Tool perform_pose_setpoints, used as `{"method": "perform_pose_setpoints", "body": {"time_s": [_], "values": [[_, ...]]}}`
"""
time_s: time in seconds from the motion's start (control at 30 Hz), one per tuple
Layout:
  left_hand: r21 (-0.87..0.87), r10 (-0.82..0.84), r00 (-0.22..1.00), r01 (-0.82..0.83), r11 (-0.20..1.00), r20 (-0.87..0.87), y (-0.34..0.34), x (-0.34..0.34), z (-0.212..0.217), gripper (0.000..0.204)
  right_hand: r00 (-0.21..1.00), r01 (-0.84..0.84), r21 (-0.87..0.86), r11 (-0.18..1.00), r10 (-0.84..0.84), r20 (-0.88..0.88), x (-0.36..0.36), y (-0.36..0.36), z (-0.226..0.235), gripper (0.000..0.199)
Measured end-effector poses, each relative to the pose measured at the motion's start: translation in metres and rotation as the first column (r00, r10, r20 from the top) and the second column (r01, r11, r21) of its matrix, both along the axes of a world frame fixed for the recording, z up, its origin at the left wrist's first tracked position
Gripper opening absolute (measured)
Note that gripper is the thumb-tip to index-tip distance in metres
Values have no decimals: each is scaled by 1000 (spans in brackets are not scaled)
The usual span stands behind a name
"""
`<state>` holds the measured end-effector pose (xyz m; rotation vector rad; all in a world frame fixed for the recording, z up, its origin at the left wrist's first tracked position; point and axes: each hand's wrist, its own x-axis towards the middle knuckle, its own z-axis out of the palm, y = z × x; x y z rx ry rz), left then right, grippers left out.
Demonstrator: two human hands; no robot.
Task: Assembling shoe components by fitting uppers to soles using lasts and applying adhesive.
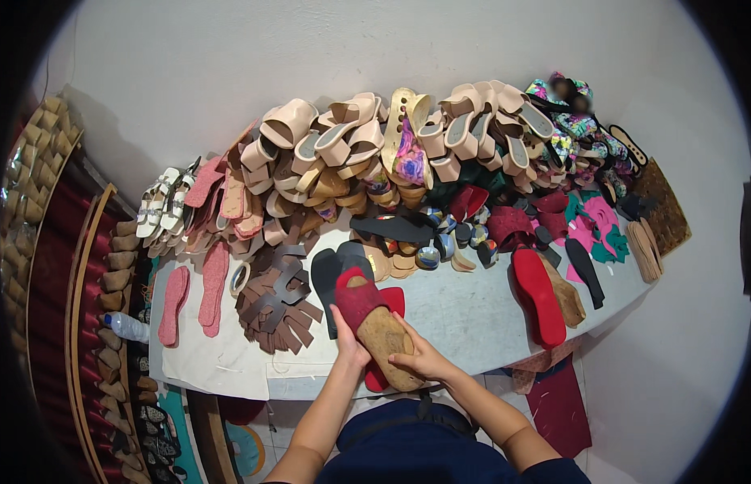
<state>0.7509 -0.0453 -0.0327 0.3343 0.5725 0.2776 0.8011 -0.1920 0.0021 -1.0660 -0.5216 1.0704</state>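
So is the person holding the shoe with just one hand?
No, both the left hand and the right hand grip the cork-soled red shoe.

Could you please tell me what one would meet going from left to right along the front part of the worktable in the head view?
Clear plastic bottle → pink insoles → brown cut strap pieces → left hand → cork-soled sandal with dark red strap → right hand → red sole
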Motion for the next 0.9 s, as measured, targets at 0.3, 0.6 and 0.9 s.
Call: {"method": "perform_pose_setpoints", "body": {"time_s": [0.3, 0.6, 0.9], "values": [[-194, 69, 955, -13, 981, 288, 77, 3, -7, 77, 993, 70, -61, 996, -75, -92, 18, -25, -10, 77], [-294, -98, 908, 231, 927, 406, 40, 20, 4, 84, 657, 648, -332, 686, -282, 699, 31, -49, -98, 82], [-238, -258, 867, 383, 893, 426, -22, 58, 26, 75, 751, 527, -95, 845, -410, 517, 21, -20, -30, 58]]}}
